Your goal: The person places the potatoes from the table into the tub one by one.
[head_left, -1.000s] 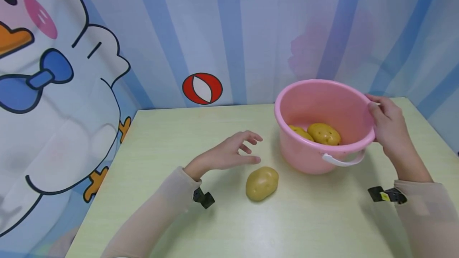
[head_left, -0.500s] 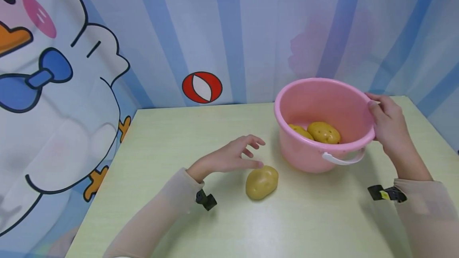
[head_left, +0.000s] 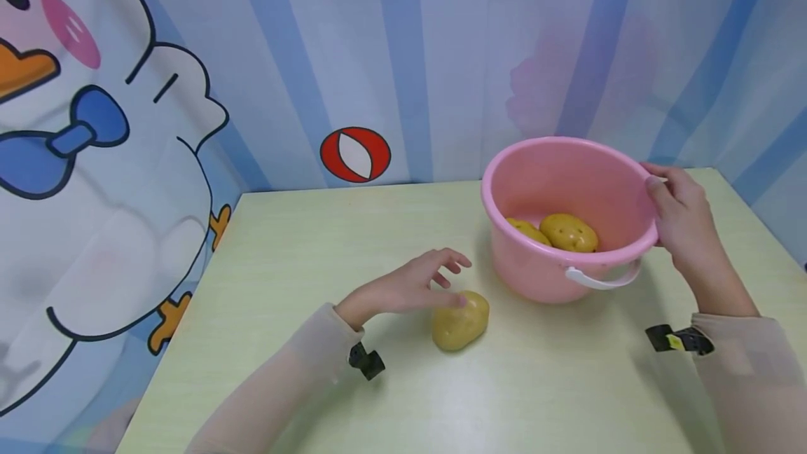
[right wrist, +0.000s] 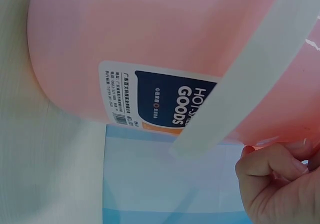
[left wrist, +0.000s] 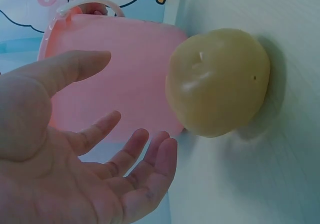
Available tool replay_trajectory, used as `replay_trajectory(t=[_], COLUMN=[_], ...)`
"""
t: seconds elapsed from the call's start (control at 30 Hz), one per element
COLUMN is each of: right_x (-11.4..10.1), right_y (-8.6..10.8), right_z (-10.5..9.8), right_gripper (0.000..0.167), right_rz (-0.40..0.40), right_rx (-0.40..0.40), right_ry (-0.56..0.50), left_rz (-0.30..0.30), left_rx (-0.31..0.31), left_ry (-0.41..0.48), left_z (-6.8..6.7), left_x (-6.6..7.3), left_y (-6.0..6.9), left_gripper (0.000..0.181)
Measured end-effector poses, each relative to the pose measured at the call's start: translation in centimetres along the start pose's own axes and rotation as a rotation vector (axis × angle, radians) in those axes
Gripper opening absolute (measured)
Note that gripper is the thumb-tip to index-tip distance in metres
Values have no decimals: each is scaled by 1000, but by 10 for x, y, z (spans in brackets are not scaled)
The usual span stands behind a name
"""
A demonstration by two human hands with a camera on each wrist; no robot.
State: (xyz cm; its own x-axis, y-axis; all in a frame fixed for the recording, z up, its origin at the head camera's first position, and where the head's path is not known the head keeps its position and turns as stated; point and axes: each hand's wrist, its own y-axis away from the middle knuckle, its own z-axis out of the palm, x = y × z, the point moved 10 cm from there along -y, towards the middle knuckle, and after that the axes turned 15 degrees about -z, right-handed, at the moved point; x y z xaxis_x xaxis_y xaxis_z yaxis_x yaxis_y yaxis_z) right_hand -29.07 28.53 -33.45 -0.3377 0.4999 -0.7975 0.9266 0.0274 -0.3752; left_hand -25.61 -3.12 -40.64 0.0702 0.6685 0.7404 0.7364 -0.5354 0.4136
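Note:
A yellow potato (head_left: 460, 328) lies on the table in front of the pink bucket. Just above it, on its far left side, hovers my left hand (head_left: 410, 286), thumb and fingers spread apart. In the left wrist view a gap shows between that hand (left wrist: 75, 149) and the potato (left wrist: 217, 83). My right hand (head_left: 684, 212) grips the right rim of the bucket (head_left: 536, 275), thumb on the outside; the fingers behind the rim are partly hidden. Inside the bucket sit potatoes (head_left: 569, 232), one half hidden by the near wall.
The bucket's white handle (head_left: 602, 279) hangs down at its front. A printed label (right wrist: 160, 98) shows on the bucket's side in the right wrist view. Behind the pale table (head_left: 302, 244) stands a striped blue backdrop (head_left: 460, 76) with a cartoon duck.
My left hand has come down and slightly to the right, so its thumb now overlaps the potato in the head view. The right hand and bucket stay in place.

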Motion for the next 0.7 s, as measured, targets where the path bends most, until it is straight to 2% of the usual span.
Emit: replay_trajectory(t=[0.7], right_x=[1], right_y=[0], right_z=[0], right_gripper=[59], right_rz=[-2], right_rx=[-1], right_ry=[-7], left_rz=[-27], left_rx=[0], left_ry=[-33], left_z=[19], left_x=[-9], left_y=[-2], left_gripper=[60])
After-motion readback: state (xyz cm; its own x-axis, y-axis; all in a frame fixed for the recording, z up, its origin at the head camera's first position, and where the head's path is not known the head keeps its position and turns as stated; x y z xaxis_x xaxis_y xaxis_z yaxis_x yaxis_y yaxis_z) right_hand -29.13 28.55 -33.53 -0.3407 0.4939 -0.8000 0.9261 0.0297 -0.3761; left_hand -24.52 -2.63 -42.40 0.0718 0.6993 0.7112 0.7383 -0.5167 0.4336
